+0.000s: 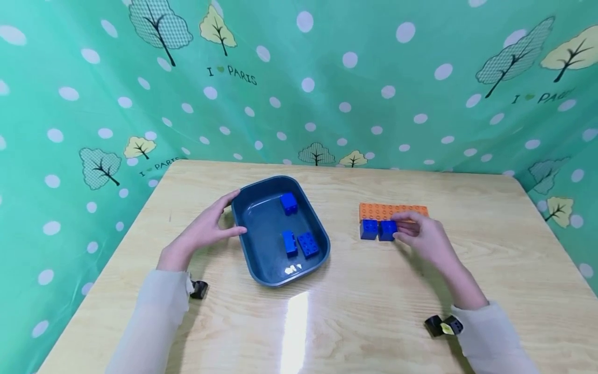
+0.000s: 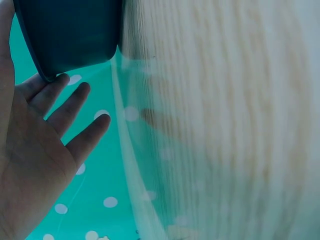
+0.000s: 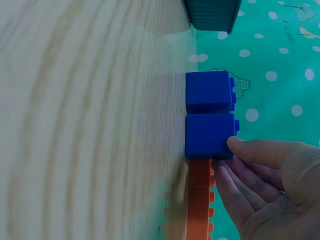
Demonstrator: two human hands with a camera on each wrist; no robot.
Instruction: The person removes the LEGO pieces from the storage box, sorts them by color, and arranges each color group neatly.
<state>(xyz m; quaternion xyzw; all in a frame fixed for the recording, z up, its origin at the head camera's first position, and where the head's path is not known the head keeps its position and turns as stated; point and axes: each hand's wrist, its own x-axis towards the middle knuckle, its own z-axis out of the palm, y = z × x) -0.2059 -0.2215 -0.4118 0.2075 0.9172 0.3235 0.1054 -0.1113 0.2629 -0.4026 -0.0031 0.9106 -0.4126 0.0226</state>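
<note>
A dark blue plastic tray [image 1: 261, 208] stands left of the middle of the table. Three blue toy bricks [image 1: 307, 244] lie loose in it. At its left rim is my left hand [image 1: 207, 224], thumb over the edge and the other fingers spread by the far corner, fairly straight in the left wrist view. On the right, a low studded orange strip [image 1: 374, 210] lies flat, made of segments side by side. Two taller blue bricks stand along its near side. My right hand [image 1: 430, 241] pinches the right-hand blue brick [image 3: 210, 135] by its edge; the left-hand blue brick [image 1: 368, 229] stands beside it.
The light wooden table [image 1: 364, 311] reaches a green curtain [image 1: 280, 104] with white dots and trees at its back and sides. Glare lies on the table near the tray's front. Small black devices [image 1: 200, 289] are worn at both wrists.
</note>
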